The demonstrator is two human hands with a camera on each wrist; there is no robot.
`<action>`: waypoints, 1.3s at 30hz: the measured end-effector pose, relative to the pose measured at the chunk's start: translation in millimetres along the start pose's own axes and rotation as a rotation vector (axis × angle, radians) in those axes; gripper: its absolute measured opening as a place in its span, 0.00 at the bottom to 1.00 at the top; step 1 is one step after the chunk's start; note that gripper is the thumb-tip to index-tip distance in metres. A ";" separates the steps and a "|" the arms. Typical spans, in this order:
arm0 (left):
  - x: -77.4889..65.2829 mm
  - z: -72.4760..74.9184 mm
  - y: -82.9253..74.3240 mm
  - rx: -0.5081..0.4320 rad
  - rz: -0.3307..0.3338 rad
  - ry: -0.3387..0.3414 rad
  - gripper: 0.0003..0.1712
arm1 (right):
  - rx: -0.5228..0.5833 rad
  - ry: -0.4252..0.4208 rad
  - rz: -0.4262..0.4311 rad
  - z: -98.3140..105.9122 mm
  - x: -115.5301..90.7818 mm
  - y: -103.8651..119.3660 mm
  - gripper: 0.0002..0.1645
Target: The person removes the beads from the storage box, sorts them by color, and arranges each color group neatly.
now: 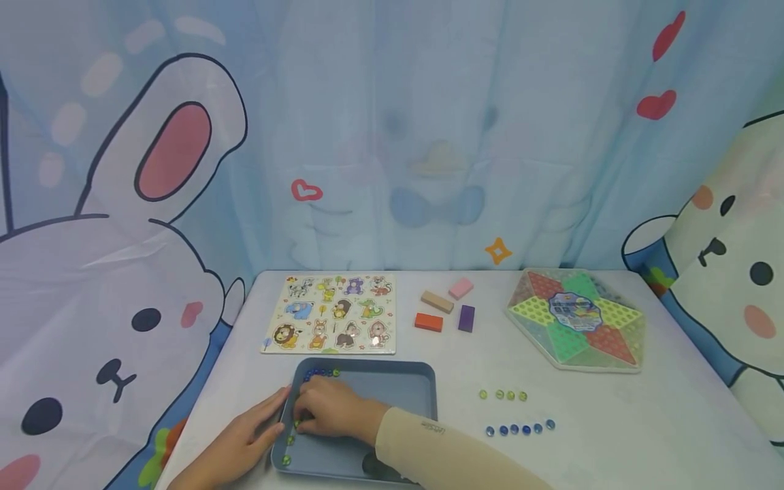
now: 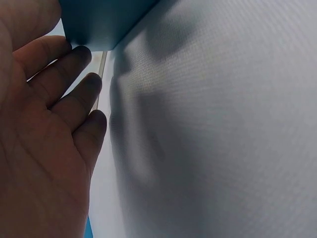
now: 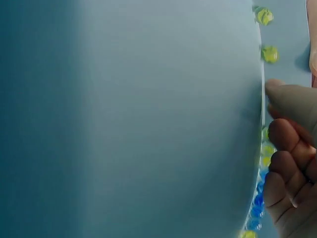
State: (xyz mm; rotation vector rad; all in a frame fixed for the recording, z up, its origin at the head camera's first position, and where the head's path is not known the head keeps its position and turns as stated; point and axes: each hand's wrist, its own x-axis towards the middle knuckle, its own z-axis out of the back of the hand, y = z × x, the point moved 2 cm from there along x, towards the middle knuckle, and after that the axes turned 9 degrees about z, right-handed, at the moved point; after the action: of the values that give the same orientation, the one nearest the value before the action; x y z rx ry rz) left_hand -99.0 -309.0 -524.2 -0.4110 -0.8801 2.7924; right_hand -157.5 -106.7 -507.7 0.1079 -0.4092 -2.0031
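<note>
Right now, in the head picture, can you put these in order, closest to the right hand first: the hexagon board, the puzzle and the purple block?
From the right hand:
1. Puzzle, ahead, just past the tray.
2. Purple block, ahead and to the right.
3. Hexagon board, farthest right.

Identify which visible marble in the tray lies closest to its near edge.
The yellow-green marble in the near-left corner of the tray; the other visible marbles there lie farther back.
</note>
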 end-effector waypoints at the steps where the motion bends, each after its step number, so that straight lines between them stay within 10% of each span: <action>1: -0.1 -0.4 0.1 -0.001 0.000 0.000 0.39 | -0.004 -0.006 0.004 1.0 -0.7 -0.2 0.09; 39: -0.2 -1.6 -1.1 -0.012 0.078 0.028 0.40 | 0.127 -0.465 -0.198 113.0 -117.7 -43.9 0.08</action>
State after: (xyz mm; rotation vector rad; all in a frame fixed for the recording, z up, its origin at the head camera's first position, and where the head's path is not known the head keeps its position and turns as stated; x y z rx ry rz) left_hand -98.2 -307.3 -524.8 -0.4963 -0.8936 2.8458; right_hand -170.1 41.9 -428.4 -0.2537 -0.8502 -2.1920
